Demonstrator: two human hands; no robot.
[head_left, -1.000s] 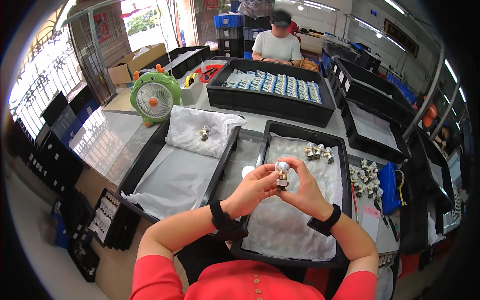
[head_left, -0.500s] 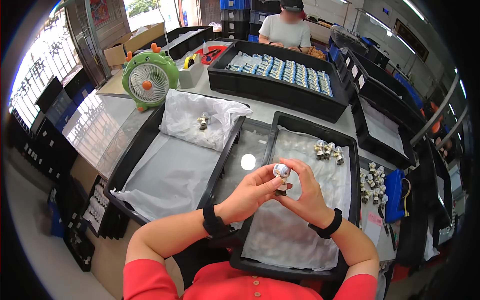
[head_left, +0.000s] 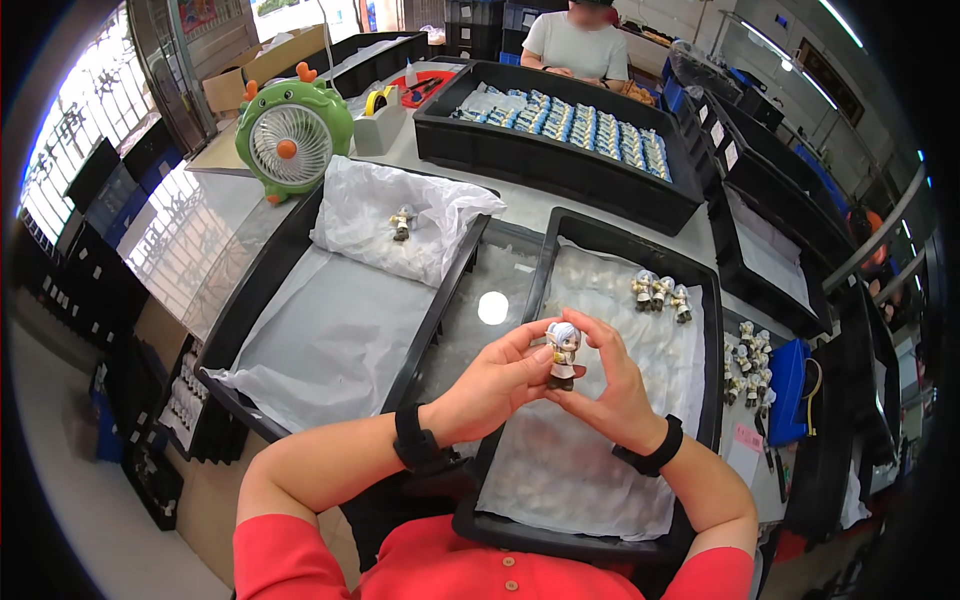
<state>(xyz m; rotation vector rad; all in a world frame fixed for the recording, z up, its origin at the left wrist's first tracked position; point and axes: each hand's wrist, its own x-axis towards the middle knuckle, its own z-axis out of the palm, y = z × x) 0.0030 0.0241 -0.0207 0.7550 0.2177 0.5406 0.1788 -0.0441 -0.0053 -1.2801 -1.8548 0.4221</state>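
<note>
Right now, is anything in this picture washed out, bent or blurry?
Head view: daylight washes out parts of the barred window; head view: the glossy pale tabletop mirrors bars; head view: lines bow toward the dark rim; head view: the figurine in the left hand looks fairly sharp.

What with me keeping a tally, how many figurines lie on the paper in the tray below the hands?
3: left figurine, middle figurine, right figurine, clustered at the far right of the tray, excluding the held figurine. More may hide under the lumpy paper.
</note>
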